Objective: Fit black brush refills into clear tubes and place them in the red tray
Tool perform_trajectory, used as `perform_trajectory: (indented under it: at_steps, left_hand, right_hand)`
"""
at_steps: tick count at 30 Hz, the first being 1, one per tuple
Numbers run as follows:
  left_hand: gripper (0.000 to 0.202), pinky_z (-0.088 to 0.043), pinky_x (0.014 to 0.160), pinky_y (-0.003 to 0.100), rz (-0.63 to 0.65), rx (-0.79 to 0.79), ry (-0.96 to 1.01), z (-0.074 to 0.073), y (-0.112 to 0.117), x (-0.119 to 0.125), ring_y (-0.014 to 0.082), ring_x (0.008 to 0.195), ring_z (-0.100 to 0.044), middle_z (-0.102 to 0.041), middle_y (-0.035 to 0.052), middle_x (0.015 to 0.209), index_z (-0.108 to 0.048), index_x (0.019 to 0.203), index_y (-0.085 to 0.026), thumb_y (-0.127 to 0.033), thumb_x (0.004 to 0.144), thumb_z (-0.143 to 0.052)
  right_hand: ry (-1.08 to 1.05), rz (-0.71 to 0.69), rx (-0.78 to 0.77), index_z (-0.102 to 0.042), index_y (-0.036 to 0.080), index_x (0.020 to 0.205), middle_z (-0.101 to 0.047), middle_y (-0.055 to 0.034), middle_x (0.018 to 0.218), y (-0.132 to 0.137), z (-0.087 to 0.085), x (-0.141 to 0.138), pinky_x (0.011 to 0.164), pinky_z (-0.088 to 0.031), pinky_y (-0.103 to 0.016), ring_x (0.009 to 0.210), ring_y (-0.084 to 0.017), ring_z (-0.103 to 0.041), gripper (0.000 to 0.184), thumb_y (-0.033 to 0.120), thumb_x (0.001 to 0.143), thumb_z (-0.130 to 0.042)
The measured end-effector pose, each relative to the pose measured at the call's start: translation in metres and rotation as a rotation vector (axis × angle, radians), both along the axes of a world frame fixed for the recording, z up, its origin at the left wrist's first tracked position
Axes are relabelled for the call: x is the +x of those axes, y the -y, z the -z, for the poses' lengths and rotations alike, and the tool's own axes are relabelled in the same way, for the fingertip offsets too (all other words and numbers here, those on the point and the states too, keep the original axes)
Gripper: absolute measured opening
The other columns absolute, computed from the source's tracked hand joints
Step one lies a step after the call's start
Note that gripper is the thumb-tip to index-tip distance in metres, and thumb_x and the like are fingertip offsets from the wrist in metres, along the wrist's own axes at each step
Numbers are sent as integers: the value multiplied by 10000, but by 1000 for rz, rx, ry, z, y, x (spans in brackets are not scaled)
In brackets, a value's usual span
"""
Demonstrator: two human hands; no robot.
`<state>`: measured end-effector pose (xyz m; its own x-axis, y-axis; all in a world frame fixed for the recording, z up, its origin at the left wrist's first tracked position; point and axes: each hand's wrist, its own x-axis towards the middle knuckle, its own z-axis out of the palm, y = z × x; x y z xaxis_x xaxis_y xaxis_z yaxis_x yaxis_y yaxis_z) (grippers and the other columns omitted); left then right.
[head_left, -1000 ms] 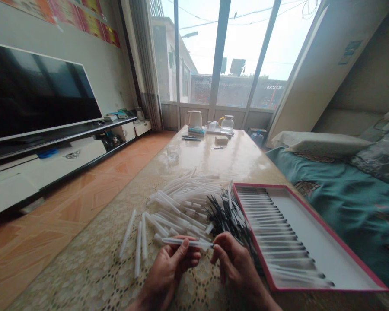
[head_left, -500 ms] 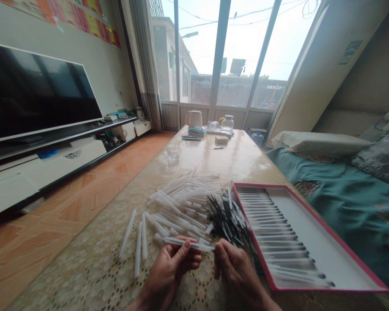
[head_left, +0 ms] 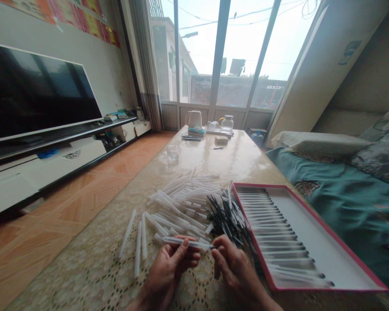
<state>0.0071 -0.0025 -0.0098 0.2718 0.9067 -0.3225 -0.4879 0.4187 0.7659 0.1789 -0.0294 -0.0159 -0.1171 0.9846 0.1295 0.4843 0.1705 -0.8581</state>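
Note:
My left hand is shut on a slim white plastic tube, which lies almost level above the table. My right hand pinches the tube's right end, though anything thin in those fingertips is too small to make out. Just beyond my hands lies a heap of white tubes, with several loose ones to its left. A tangle of black-bristled brushes sits right of the heap, close to my right hand. A red-rimmed white box holds neat rows of similar brushes.
A lace-covered table runs ahead, with a drinking glass, a kettle and a glass jug far along it. A teal bedcover lies right of the box. A tiled floor and a television cabinet are left.
My right hand has shifted slightly left and up, closer to my left hand. The tube's right end has moved with it, and the tube now lies a little flatter.

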Motion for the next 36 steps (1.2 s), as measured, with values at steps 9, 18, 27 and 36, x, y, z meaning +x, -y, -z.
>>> perform_trajectory:
  at_steps: [9,18,27,36]
  left_hand:
    - [181,-508,604,225,11,25,-1,5,-2,-1,126,618,-645,-711,50,678,-686,817,-117,-279,735,-686]
    - [187,-499,577,227,37,59,-9,6,-2,1,123,586,-630,-702,52,656,-680,802,-114,-283,723,-697]
    - [201,-492,570,240,79,131,-39,6,-1,-1,132,580,-627,-700,52,660,-675,820,-130,-307,727,-688]
    - [234,-509,601,299,121,342,-328,3,-2,0,187,607,-642,-702,61,662,-673,897,-149,-317,734,-665]
  right_hand:
    - [4,3,9,-462,203,796,-601,14,494,0,-1,0,470,-355,-183,450,-118,-564,382,495,935,-259]
    - [-8,-21,-5,-413,212,652,-570,9,460,0,1,-1,484,-351,-181,444,-109,-534,446,499,942,-232]
    - [-146,58,-166,-427,206,603,-530,19,400,1,3,-2,417,-327,-188,364,-104,-477,504,567,910,-253]
    - [118,-15,240,-602,196,904,-648,-29,809,3,-2,3,586,-452,-198,658,-133,-606,204,340,892,-457]
